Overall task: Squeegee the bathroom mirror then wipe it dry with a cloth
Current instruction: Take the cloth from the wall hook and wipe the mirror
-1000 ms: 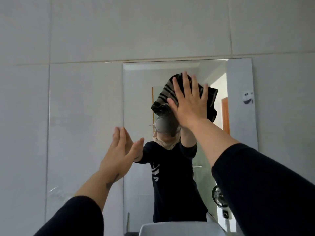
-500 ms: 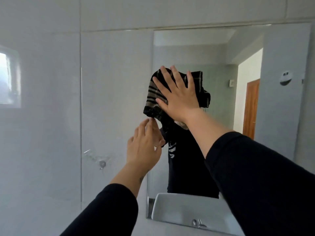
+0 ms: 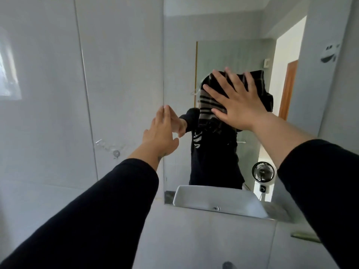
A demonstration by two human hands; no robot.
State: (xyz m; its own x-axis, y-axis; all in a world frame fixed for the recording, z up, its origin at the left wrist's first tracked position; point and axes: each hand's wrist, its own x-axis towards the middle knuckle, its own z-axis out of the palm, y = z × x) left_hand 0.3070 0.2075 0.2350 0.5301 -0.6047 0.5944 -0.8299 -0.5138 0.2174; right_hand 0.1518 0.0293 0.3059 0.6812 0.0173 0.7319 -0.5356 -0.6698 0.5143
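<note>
A frameless mirror [image 3: 219, 32] hangs on the grey tiled wall. My right hand [image 3: 238, 102] presses flat, fingers spread, on a dark striped cloth [image 3: 208, 104] against the glass near the mirror's middle. My left hand [image 3: 160, 133] rests with its fingertips on the mirror's left edge, fingers together and holding nothing. Both arms wear black sleeves. No squeegee is in view.
The mirror reflects a person in black, a white basin [image 3: 213, 198], a small fan [image 3: 263, 171] and a doorway. A clear wall hook [image 3: 116, 153] sits on the tile left of the mirror. A tap top [image 3: 228, 265] shows at the bottom edge.
My right hand has slid the cloth down and to the right over the glass. My left hand stayed at the mirror's left edge. The view has tilted down, showing the mirror's bottom edge.
</note>
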